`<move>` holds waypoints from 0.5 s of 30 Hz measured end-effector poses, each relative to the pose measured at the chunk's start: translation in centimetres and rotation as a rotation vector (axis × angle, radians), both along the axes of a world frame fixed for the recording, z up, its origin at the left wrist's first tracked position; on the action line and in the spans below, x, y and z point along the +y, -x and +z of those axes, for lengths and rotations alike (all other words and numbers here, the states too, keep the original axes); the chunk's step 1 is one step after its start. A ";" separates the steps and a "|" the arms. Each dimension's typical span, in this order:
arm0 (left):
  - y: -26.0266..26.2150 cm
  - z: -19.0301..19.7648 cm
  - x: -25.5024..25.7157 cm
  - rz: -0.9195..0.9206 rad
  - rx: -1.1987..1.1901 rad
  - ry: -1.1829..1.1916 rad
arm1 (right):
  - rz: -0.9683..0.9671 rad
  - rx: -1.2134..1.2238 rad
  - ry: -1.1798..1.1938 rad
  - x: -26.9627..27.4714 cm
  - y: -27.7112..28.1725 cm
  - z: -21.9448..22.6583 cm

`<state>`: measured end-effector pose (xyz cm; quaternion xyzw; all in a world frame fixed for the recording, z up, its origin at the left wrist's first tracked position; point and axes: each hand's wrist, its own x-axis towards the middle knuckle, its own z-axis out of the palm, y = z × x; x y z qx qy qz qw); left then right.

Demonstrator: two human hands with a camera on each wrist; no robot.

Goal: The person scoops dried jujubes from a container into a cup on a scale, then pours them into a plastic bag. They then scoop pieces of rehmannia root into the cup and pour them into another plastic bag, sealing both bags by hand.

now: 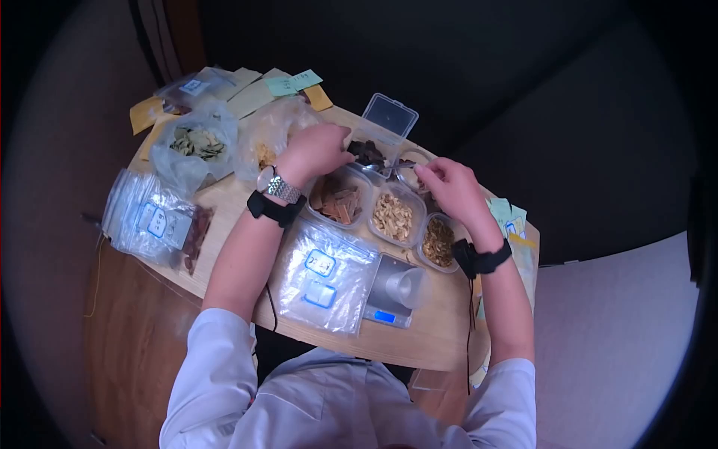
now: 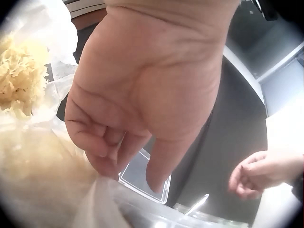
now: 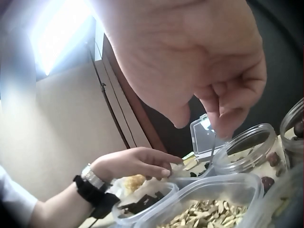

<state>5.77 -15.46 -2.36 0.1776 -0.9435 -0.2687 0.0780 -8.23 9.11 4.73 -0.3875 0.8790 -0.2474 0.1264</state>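
My left hand (image 1: 318, 150) reaches to the left edge of a clear container of dark, crinkled pieces (image 1: 368, 153). In the left wrist view its thumb stands apart from the bent fingers, right above the container's rim. Its hinged lid (image 1: 390, 114) stands raised behind. My right hand (image 1: 452, 191) hovers above a round clear jar (image 3: 247, 152), fingers loosely curled. A metal spoon (image 2: 197, 205) slants up beside it, its handle end free of the right fingers in the left wrist view. Nearer me are containers of brown bark strips (image 1: 340, 203) and pale slices (image 1: 393, 215).
A tub of brown-yellow bits (image 1: 438, 241) sits below the right wrist. Zip bags (image 1: 321, 277) and a small scale (image 1: 385, 316) with a plastic cup (image 1: 407, 286) lie near the front edge. Open bags of dried leaves (image 1: 198, 142) and yellowish frilly pieces (image 2: 21, 76) stand left.
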 end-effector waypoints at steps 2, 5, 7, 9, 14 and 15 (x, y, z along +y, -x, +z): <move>-0.2 -0.1 0.1 0.000 0.049 -0.008 | 0.006 0.072 -0.090 -1.8 0.9 -0.8; -0.5 0.2 -0.1 -0.078 0.023 0.012 | -0.007 0.041 -0.130 -3.1 1.9 -1.8; -0.5 0.0 -0.1 -0.111 0.038 0.001 | -0.025 0.101 -0.108 -3.5 2.4 -2.2; -0.4 -0.5 -0.1 -0.138 0.072 0.009 | -0.046 0.137 -0.114 -3.8 2.7 -2.5; -0.4 0.0 -0.2 -0.158 0.045 -0.014 | -0.032 0.138 -0.075 -4.7 3.9 -3.3; -0.3 -0.1 -0.3 -0.160 0.048 -0.026 | -0.014 0.133 -0.059 -4.9 4.0 -3.5</move>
